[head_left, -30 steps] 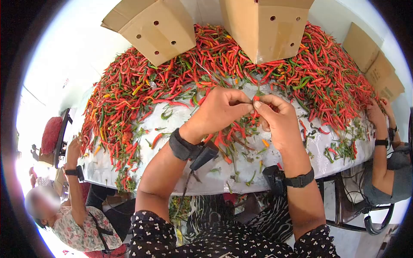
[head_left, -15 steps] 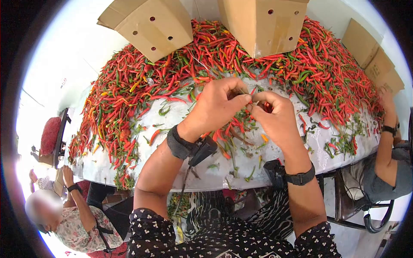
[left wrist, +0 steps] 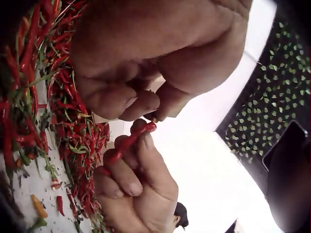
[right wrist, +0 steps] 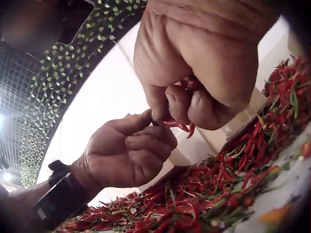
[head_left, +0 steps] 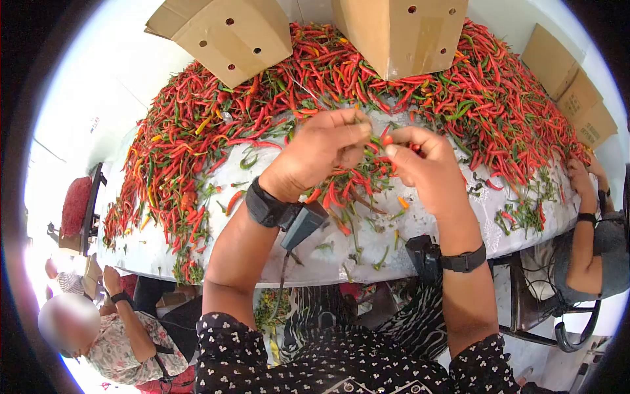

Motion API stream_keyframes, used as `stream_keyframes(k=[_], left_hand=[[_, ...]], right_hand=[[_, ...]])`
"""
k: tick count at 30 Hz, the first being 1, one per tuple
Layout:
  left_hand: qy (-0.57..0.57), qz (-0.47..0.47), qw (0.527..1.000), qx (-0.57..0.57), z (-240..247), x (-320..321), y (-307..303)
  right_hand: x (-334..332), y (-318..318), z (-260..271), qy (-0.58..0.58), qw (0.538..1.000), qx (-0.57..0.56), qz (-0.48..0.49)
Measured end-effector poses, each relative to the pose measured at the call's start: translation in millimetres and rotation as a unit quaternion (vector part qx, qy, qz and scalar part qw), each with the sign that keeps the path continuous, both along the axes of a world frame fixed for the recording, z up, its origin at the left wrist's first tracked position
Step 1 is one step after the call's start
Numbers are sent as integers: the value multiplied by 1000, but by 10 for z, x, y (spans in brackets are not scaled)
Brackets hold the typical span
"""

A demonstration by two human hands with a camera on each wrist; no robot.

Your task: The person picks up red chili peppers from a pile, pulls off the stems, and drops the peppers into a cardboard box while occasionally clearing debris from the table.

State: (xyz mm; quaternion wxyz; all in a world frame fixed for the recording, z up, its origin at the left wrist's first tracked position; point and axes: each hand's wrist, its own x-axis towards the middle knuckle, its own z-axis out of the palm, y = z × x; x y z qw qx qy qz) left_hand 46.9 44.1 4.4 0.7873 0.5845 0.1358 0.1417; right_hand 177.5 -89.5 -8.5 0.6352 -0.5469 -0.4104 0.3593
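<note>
My right hand (head_left: pixel 423 167) pinches a red chili pepper (left wrist: pixel 129 143) between thumb and fingers. More red chilies (right wrist: pixel 191 83) are tucked in its curled palm. My left hand (head_left: pixel 325 144) is just left of it, its thumb and curled fingers pinching at the chili's stem end (left wrist: pixel 154 119). Both hands are raised above the middle of the table, close in front of a heap of red chilies (head_left: pixel 216 105) mixed with some green and yellow ones. Below the hands lies a small pile of red chilies (head_left: pixel 341 187).
Two cardboard boxes (head_left: pixel 243 39) (head_left: pixel 407 39) stand at the back among the chilies. Loose stems and chili bits lie on the white tabletop (head_left: pixel 295 262). One person (head_left: pixel 131 335) sits at the left, and another person's arm (head_left: pixel 581 197) reaches into the heap at the right.
My hands, together at a chili a second ago, are now slightly apart, the left shifted left and up. The person at the left has drawn a hand back from the heap.
</note>
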Motion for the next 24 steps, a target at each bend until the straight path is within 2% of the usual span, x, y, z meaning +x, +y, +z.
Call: stream_keyframes(k=[1,2,3,4,5,7,8,9,11,12,14,18,21,23,24], left_hand=[[1,0,1000,-1,24,-5,2],[48,25,983,178,60,-8,-1],[94,48,931,350,80,-14,4],[105,-19,879,465,86,-28,27],[106,-20,879,464,66,-30,13],[78,-130,843,517,-14,-24,-29],[88,-122,819,554,-55,-9,-31],[87,-122,819,554,-103,-12,-18],[87,-78,712,693,-198,-24,8],[87,-78,712,693,-229,-29,9],[136,-63,660,736,-272,-44,5],[144,-80,666,727,-299,-28,-7],[154,-93,679,712,-270,2,7],[51,-12,773,632,-255,40,51],[50,-12,773,632,-240,51,43]], right_hand=[[38,-12,6,1,1000,-1,0],[96,-30,8,124,992,23,15],[137,-40,16,246,968,47,29],[152,-47,41,276,959,57,15],[183,-39,16,277,959,57,15],[256,-14,-63,401,910,83,63],[278,-10,-74,410,905,78,80],[273,-13,-74,410,905,78,79],[243,-16,-60,424,902,65,58],[218,-14,-38,424,902,65,58],[174,-11,10,422,906,36,14],[191,27,-105,384,923,33,20],[177,23,-129,326,942,29,74],[141,15,-112,296,953,-10,53],[115,19,-93,288,957,-23,30]])
